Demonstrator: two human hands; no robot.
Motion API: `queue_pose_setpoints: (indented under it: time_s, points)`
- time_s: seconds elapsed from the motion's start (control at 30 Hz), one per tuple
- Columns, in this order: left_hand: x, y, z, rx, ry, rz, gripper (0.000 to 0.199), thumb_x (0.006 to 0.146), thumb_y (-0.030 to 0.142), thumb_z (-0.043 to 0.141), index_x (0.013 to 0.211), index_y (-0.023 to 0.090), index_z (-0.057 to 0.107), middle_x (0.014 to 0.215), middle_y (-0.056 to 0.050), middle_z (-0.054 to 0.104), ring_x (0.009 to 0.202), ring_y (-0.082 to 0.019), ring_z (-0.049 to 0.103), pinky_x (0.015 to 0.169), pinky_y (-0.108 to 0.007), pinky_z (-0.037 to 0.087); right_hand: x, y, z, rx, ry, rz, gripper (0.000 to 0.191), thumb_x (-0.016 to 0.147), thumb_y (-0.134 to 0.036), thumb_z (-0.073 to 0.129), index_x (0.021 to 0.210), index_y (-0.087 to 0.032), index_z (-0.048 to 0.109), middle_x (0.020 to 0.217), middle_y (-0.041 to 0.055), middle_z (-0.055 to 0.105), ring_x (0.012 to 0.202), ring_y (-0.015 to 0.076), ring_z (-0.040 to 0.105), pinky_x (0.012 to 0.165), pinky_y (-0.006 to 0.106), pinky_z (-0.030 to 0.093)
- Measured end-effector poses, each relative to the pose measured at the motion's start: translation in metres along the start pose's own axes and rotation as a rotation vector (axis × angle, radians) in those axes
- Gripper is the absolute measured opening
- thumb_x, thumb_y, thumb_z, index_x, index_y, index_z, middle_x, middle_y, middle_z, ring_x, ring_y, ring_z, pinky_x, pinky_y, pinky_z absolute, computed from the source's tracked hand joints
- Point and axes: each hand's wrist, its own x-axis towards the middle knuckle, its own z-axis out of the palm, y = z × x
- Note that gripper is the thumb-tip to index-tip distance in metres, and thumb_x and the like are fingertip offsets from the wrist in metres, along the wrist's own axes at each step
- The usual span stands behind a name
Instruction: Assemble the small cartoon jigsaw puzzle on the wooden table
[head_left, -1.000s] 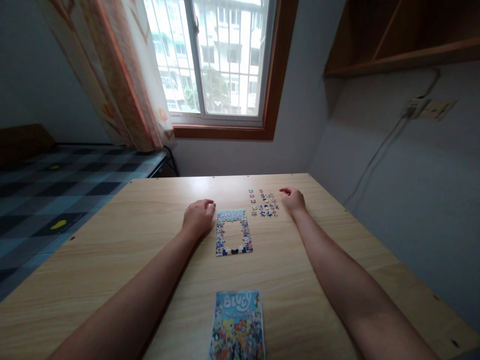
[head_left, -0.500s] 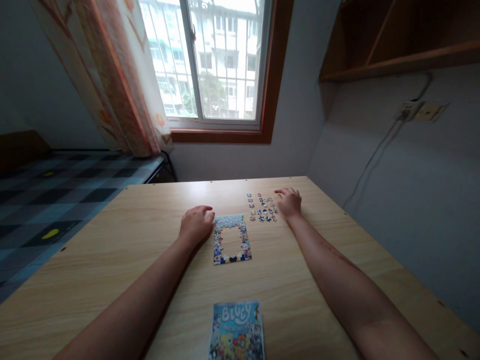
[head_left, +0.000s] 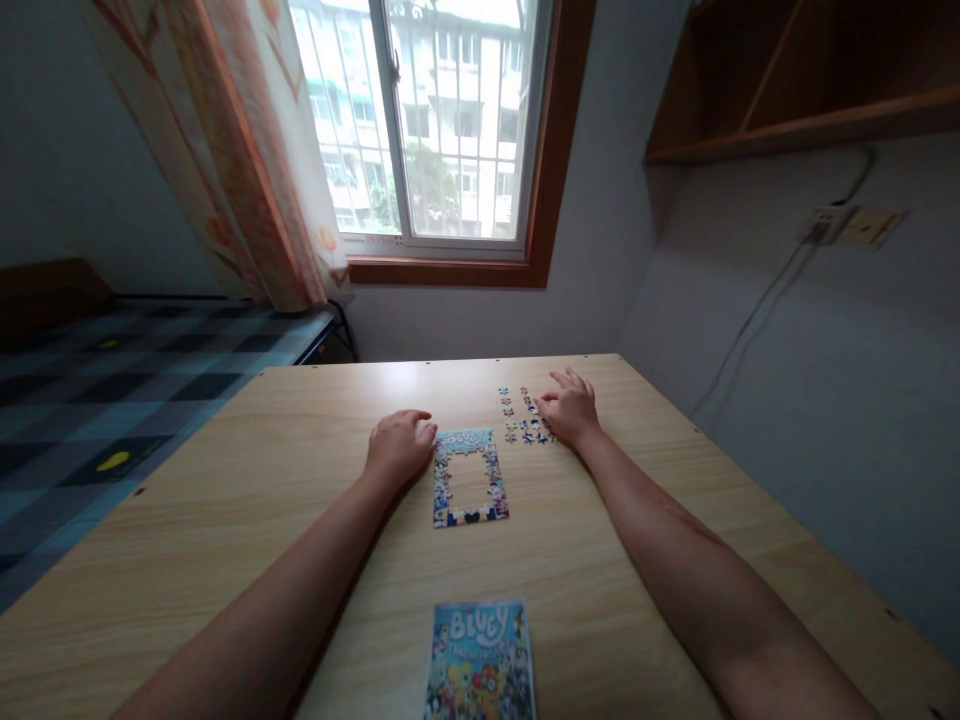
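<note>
- On my feed, the jigsaw border (head_left: 465, 439) lay on the wooden table (head_left: 360, 620).
- My left hand (head_left: 401, 443) rested palm-down by its upper left corner, thumb and fingers loosely apart.
- My right hand (head_left: 570, 408) bent over loose jigsaw pieces (head_left: 527, 437); I couldn't tell whether it pinched one.

The wide, pale yellow-brown tabletop (head_left: 600, 640) looked like smooth wood with a soft gloss near its far edge. The rectangular multicoloured puzzle frame (head_left: 442, 492) and the small many-coloured puzzle pieces (head_left: 509, 412) seemed to be of printed cardboard, while the blue rectangular picture sheet (head_left: 480, 660) had the look of smooth printed paper. The orange-and-white patterned curtain (head_left: 225, 150) was of thin cloth, and the reddish-brown window frame (head_left: 553, 150) appeared to be of smooth wood.
</note>
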Motion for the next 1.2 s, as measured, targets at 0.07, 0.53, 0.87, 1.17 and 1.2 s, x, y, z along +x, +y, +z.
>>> queue_pose_setpoints:
  time_s: [0.07, 0.53, 0.87, 1.17, 1.2]
  points:
    - [0.000, 0.000, 0.000, -0.004, -0.004, -0.001, 0.038, 0.090, 0.039, 0.051, 0.112, 0.020, 0.074, 0.122, -0.009, 0.073, 0.116, -0.029, 0.062, 0.107, -0.043, 0.044, 0.001, 0.005, 0.002, 0.021, 0.052, 0.054, 0.018, 0.086, -0.030, 0.066, 0.079, -0.020, 0.080, 0.140, 0.0101, 0.063, 0.140, 0.0345, 0.043, 0.119, 0.055, 0.026]
    - [-0.001, 0.002, -0.004, -0.006, -0.014, 0.003, 0.036, 0.089, 0.037, 0.051, 0.111, 0.020, 0.075, 0.121, -0.009, 0.073, 0.117, -0.030, 0.063, 0.108, -0.045, 0.043, 0.006, 0.017, 0.006, 0.119, 0.211, 0.176, 0.029, 0.093, -0.033, 0.056, 0.083, -0.017, 0.078, 0.131, 0.0135, 0.067, 0.139, 0.0335, 0.043, 0.120, 0.050, 0.026]
    - [-0.001, -0.001, -0.002, -0.006, -0.003, 0.027, 0.034, 0.089, 0.037, 0.052, 0.109, 0.021, 0.075, 0.121, -0.008, 0.074, 0.117, -0.030, 0.063, 0.106, -0.044, 0.044, 0.007, 0.022, 0.011, 0.142, 0.230, 0.166, 0.034, 0.093, -0.036, 0.053, 0.082, -0.018, 0.080, 0.127, 0.0133, 0.069, 0.137, 0.0334, 0.047, 0.119, 0.050, 0.029]
    - [-0.001, 0.000, -0.002, -0.001, -0.009, 0.014, 0.035, 0.089, 0.038, 0.051, 0.108, 0.022, 0.075, 0.121, -0.008, 0.073, 0.117, -0.030, 0.063, 0.107, -0.044, 0.044, 0.014, 0.032, 0.015, 0.384, 0.136, 0.205, 0.036, 0.090, -0.044, 0.056, 0.091, -0.017, 0.080, 0.126, 0.0165, 0.069, 0.130, 0.0304, 0.055, 0.119, 0.046, 0.033]
    - [-0.001, 0.000, -0.002, 0.000, -0.011, 0.012, 0.035, 0.089, 0.038, 0.050, 0.109, 0.022, 0.075, 0.122, -0.008, 0.073, 0.117, -0.030, 0.063, 0.107, -0.044, 0.044, 0.015, 0.033, 0.015, 0.399, 0.127, 0.212, 0.036, 0.090, -0.044, 0.055, 0.092, -0.017, 0.079, 0.123, 0.0164, 0.070, 0.128, 0.0296, 0.057, 0.117, 0.045, 0.035]
